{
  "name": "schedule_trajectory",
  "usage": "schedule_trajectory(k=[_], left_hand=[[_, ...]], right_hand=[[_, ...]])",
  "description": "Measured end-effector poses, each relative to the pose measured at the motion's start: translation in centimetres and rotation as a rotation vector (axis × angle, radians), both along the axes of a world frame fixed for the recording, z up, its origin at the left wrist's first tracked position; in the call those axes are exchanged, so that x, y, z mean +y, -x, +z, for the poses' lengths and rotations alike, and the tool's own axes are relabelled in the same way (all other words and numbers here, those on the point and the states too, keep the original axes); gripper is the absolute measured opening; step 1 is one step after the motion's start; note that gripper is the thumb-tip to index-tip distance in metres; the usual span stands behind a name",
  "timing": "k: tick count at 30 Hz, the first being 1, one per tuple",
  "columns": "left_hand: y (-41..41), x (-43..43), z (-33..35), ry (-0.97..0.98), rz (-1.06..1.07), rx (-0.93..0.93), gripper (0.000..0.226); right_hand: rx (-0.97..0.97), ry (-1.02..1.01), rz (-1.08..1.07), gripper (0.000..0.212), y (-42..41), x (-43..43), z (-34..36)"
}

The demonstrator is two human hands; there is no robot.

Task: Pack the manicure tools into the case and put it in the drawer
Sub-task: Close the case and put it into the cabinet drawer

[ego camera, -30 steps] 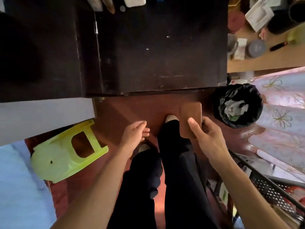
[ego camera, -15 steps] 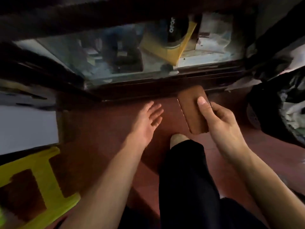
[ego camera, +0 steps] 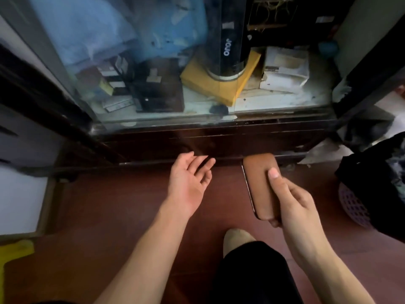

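Note:
My right hand (ego camera: 291,200) grips a closed brown leather manicure case (ego camera: 258,183), thumb on its top face, fingers curled under its near end. The case is held just above the red floor, its far end close to the dark base of a cabinet. A dark drawer front (ego camera: 219,143) runs along that base, below the glass; it looks closed. My left hand (ego camera: 188,178) hovers palm up with straight fingers, its fingertips close to the drawer front and holding nothing. No loose manicure tools are in view.
Behind the cabinet's glass door (ego camera: 153,73) lie a black cylinder, a yellow envelope, white boxes and blue cloth. A black bin bag (ego camera: 377,183) in a purple basket stands at the right. A yellow stool (ego camera: 13,253) sits at the lower left. My dark-trousered leg (ego camera: 252,273) is below.
The view has dropped from the dark tabletop down to the cabinet's glass front and base. Both hands moved forward toward the drawer front, the right still holding the case, the left turned palm up.

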State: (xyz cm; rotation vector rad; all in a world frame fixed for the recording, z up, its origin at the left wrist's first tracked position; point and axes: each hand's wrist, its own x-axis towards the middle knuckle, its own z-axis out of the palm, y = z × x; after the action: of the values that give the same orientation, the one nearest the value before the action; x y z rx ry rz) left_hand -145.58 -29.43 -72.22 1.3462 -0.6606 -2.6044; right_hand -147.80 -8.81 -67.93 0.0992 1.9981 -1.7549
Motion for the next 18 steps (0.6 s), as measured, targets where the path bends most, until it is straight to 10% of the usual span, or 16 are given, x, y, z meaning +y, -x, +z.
schedule_trajectory(k=[8,18], left_hand=[[0.2,1.3,1.3,0.213,-0.091,-0.032,0.107],[-0.7,1.2,0.8,0.232,-0.144,-0.027,0.102]], right_hand=[[-0.029,0.085,-0.029,0.051,-0.1,-0.7,1.2],[0.004,0.045,-0.084,0.053,-0.6,0.8,1.2]])
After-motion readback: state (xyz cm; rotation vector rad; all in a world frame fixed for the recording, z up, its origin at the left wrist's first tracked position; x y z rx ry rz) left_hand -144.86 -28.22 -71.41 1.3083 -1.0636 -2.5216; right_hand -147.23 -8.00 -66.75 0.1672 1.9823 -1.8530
